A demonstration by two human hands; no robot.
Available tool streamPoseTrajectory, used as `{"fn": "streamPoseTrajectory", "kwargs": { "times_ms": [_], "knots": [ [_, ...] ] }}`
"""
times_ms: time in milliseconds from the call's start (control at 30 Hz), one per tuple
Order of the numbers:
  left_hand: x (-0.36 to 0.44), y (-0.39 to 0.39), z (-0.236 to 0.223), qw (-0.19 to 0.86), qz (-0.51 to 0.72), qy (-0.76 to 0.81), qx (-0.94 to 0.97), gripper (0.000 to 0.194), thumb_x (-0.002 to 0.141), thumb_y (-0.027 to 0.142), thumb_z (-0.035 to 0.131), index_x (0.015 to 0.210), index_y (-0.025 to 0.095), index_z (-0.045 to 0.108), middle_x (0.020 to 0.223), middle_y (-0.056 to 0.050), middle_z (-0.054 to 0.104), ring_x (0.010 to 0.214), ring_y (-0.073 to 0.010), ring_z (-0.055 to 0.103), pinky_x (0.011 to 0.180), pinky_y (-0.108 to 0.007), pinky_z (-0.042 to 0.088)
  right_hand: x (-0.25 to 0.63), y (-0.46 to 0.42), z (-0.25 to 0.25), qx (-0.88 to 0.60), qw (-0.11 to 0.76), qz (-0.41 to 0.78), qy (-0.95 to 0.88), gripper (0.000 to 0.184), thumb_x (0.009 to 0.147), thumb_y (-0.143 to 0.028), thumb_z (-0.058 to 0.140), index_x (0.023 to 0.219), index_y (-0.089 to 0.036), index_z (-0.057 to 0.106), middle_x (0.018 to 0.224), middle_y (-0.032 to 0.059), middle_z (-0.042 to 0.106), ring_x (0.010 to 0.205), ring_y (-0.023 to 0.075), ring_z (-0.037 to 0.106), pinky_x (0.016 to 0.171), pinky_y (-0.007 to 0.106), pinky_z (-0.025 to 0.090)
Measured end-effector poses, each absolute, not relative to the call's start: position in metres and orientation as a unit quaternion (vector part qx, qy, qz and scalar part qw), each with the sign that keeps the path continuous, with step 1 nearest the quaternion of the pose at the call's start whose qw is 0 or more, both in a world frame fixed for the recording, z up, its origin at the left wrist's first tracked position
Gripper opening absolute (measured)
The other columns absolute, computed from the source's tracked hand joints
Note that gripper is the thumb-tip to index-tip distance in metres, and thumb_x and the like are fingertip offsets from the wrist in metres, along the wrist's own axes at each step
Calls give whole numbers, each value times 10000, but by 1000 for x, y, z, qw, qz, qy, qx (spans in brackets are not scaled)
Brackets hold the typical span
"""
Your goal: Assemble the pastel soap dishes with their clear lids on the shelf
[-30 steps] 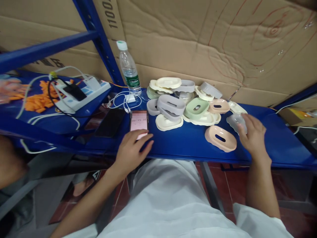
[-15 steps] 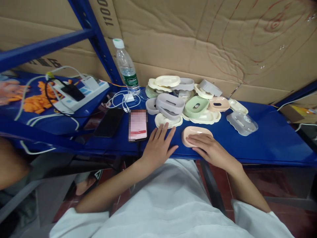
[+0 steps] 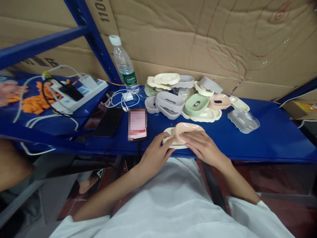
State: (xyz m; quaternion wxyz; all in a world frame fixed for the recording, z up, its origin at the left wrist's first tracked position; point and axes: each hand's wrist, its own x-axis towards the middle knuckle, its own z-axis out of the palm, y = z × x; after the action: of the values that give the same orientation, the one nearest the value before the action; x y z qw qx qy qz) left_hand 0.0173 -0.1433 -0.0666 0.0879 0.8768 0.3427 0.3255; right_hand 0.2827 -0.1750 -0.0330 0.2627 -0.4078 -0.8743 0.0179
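Note:
A peach oval soap dish (image 3: pixel 190 127) sits tilted over a cream soap dish base (image 3: pixel 170 131) at the table's front edge. My right hand (image 3: pixel 207 147) grips the peach dish, with its fingers inside the bowl and the thumb below. Fingers of my left hand (image 3: pixel 155 153) curl round the left end of the cream base, the thumb at its front edge. Whether the two parts touch is hard to tell. Behind them lies a pile of soap dish parts, among them a grey dish (image 3: pixel 170 100), a green dish (image 3: pixel 196 105) and another peach dish (image 3: pixel 220 101).
A phone with a lit screen (image 3: pixel 137 124) and a dark phone (image 3: pixel 109 122) lie on the left. Beyond them stand a water bottle (image 3: pixel 126 67) and a power strip (image 3: pixel 76 97) with cables. A clear-grey dish (image 3: pixel 244 120) rests on the blue table (image 3: pixel 267 138) at right.
My left hand has drawn the cream base from the pile's front towards me. My right hand has lifted and moved the peach dish left, over the base.

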Motion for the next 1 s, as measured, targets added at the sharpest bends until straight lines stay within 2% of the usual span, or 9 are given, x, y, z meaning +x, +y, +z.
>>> {"fn": "streamPoseTrajectory", "kwargs": {
  "times_ms": [133, 267, 367, 467, 533, 633, 800, 900, 1000],
  "knots": [
    [15, -143, -72, 68, 354, 340, 869, 547, 1042, 276, 676, 1555, 235, 493, 1656, -227, 442, 1515, -373, 528, 1137, -540, 595, 255, -168, -39, -355, 243, 31, -902, 427, 1117, -205, 548, 1539, -230, 607, 1523, 84, 678, 1476, 232, 589, 1256, 461, 457],
    [13, -140, -80, 63, 324, 307, 893, 637, 1072, 290, 623, 1657, 233, 377, 1611, -178, 563, 1592, -365, 446, 1240, -573, 519, 245, -164, -42, -328, 239, 65, -912, 411, 1120, -246, 561, 1528, -229, 610, 1550, 81, 656, 1507, 235, 555, 1305, 504, 408],
    [11, -141, -83, 58, 316, 310, 895, 603, 1073, 299, 628, 1630, 188, 428, 1601, -161, 591, 1611, -364, 418, 1269, -556, 498, 262, -152, -35, -304, 315, 102, -893, 335, 1107, -255, 586, 1426, -265, 688, 1441, 62, 734, 1448, 224, 610, 1234, 470, 498],
    [12, -142, -84, 56, 317, 320, 891, 485, 1071, 283, 632, 1532, 165, 541, 1595, -147, 602, 1606, -359, 427, 1279, -541, 493, 291, -129, -19, -390, 350, 15, -852, 300, 1098, -261, 583, 1362, -268, 724, 1387, 80, 757, 1383, 262, 653, 1191, 504, 511],
    [13, -142, -84, 54, 319, 321, 890, 435, 1072, 277, 631, 1486, 155, 577, 1585, -143, 611, 1599, -361, 439, 1279, -542, 493, 311, -111, -8, -481, 301, -64, -821, 352, 1101, -287, 557, 1425, -240, 689, 1474, 119, 703, 1428, 320, 611, 1208, 568, 461],
    [14, -142, -84, 47, 322, 320, 890, 403, 1073, 272, 629, 1456, 150, 596, 1580, -144, 616, 1593, -362, 448, 1274, -541, 498, 331, -88, 1, -546, 222, -103, -801, 450, 1094, -359, 548, 1506, -194, 621, 1557, 173, 629, 1464, 384, 565, 1192, 617, 439],
    [13, -141, -85, 57, 330, 318, 887, 410, 1068, 269, 633, 1464, 170, 599, 1572, -145, 623, 1600, -354, 440, 1263, -531, 512, 351, -76, 9, -542, 198, -82, -813, 502, 1093, -459, 532, 1514, -197, 608, 1557, 176, 626, 1450, 365, 576, 1196, 585, 439],
    [13, -141, -85, 69, 339, 316, 883, 420, 1066, 260, 627, 1479, 194, 596, 1568, -141, 624, 1605, -350, 434, 1266, -536, 506, 354, -68, 20, -537, 205, -85, -814, 439, 1114, -435, 475, 1427, -205, 678, 1478, 153, 689, 1398, 332, 618, 1184, 535, 448],
    [13, -141, -85, 78, 338, 321, 881, 430, 1070, 257, 616, 1497, 212, 584, 1573, -133, 621, 1613, -337, 423, 1272, -532, 501, 342, -49, 32, -542, 165, -104, -818, 402, 1111, -379, 466, 1358, -191, 721, 1407, 141, 733, 1329, 336, 654, 1111, 504, 475]
  ]
}}
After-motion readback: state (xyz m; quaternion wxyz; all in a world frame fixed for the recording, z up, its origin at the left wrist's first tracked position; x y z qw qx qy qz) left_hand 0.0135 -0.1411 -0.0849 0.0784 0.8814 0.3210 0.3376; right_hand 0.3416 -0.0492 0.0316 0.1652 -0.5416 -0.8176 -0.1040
